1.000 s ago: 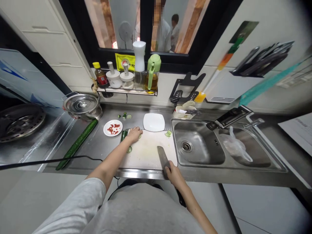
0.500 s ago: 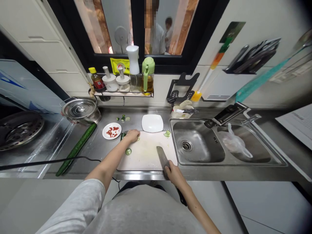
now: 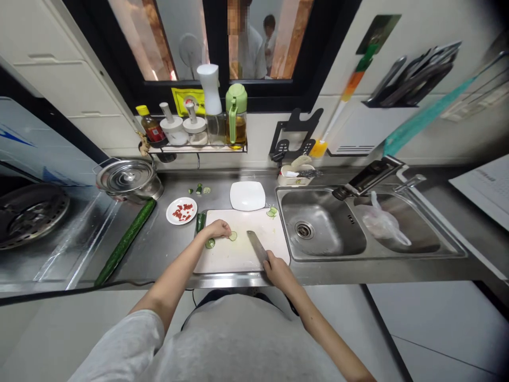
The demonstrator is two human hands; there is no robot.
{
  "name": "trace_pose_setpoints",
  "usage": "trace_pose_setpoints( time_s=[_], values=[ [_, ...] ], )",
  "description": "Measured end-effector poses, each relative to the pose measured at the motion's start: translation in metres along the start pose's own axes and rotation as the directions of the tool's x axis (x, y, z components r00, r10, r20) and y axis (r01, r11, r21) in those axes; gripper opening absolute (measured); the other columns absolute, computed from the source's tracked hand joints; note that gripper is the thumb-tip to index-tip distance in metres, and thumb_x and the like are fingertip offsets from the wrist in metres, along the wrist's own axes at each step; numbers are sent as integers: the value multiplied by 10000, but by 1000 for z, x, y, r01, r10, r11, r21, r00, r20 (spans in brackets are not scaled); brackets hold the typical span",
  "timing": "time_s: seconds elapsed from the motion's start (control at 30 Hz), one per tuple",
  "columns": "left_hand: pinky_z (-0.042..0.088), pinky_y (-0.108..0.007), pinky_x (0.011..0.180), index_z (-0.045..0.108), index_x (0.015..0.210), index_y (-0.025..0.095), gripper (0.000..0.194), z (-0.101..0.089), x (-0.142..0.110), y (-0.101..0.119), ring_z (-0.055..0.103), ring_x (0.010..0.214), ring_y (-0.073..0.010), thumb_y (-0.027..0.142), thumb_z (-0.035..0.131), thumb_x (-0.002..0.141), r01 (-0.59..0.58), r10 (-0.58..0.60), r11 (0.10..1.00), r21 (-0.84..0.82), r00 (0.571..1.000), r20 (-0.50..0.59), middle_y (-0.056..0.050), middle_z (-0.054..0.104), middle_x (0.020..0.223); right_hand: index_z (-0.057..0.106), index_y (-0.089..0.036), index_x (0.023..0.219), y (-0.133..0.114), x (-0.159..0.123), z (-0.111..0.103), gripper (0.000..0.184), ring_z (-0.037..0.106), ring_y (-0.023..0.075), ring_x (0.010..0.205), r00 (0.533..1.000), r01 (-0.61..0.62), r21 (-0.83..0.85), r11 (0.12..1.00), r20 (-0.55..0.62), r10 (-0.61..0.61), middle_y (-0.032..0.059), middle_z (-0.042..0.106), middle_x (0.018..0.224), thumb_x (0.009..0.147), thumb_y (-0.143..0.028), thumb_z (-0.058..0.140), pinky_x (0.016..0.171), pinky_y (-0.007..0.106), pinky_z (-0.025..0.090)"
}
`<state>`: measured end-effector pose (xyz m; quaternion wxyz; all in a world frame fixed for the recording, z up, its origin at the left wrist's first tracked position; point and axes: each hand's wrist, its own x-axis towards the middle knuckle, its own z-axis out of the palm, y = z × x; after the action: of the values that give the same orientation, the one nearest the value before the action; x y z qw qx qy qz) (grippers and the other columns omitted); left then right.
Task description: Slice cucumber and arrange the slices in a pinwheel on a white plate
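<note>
My left hand (image 3: 218, 228) is closed in a pinch on a thin cucumber slice (image 3: 233, 236) over the white cutting board (image 3: 238, 260). My right hand (image 3: 277, 269) grips the handle of a kitchen knife (image 3: 257, 245), its blade low over the board and pointing up and left. A piece of cucumber (image 3: 201, 222) lies at the board's left edge, with another cucumber slice (image 3: 210, 243) below it. Several thin slices (image 3: 272, 212) rest at the board's upper right corner. Whether the knife touches the board I cannot tell.
Behind the board stands a white plate (image 3: 247, 196); left of it, a plate of chopped red pieces (image 3: 182, 218). A whole cucumber (image 3: 126, 241) lies farther left beside a lidded steel pot (image 3: 129, 179). A double sink (image 3: 321, 225) adjoins the board's right side. A black cable (image 3: 75, 295) crosses the counter's front.
My left hand has moved right and toward me, away from the cucumber piece, and now holds a slice. The knife has shifted slightly left in my right hand.
</note>
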<state>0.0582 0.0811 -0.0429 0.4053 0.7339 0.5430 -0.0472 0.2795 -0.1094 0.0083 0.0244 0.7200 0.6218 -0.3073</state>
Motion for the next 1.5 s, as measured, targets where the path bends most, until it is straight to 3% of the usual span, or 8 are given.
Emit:
trace_pose_setpoints(
  time_s=[0.23, 0.43, 1.27, 1.5],
  values=[
    [435, -241, 702, 647, 824, 214, 163, 3, -7, -3, 613, 803, -153, 217, 658, 661, 98, -90, 993, 62, 988, -126, -17, 698, 890, 443, -176, 1139, -39, 15, -7, 245, 626, 229, 838, 991, 120, -178, 977, 86, -106, 123, 657, 906, 928, -166, 319, 668, 286, 355],
    [425, -251, 730, 631, 879, 229, 187, 8, -13, -5, 613, 855, -168, 222, 628, 692, 135, -119, 988, 82, 977, -177, -19, 688, 919, 438, -161, 1131, -58, 24, -1, 257, 634, 247, 856, 983, 166, -217, 962, 119, -143, 143, 662, 920, 907, -125, 318, 660, 298, 380],
    [417, -255, 794, 643, 883, 250, 193, 10, -9, -3, 619, 949, -179, 277, 658, 693, 199, -177, 974, 108, 966, -186, -9, 707, 971, 449, -135, 1150, -73, 31, 18, 318, 652, 245, 915, 988, 114, -199, 973, 121, -91, 148, 670, 930, 860, -52, 348, 690, 302, 429],
    [418, -258, 784, 641, 885, 248, 199, 10, -7, -4, 624, 937, -181, 288, 665, 691, 205, -184, 973, 104, 966, -180, -15, 701, 975, 446, -134, 1150, -83, 33, 16, 329, 651, 254, 942, 980, 103, -196, 975, 185, -66, 153, 671, 975, 842, -35, 385, 700, 306, 441]
  ],
)
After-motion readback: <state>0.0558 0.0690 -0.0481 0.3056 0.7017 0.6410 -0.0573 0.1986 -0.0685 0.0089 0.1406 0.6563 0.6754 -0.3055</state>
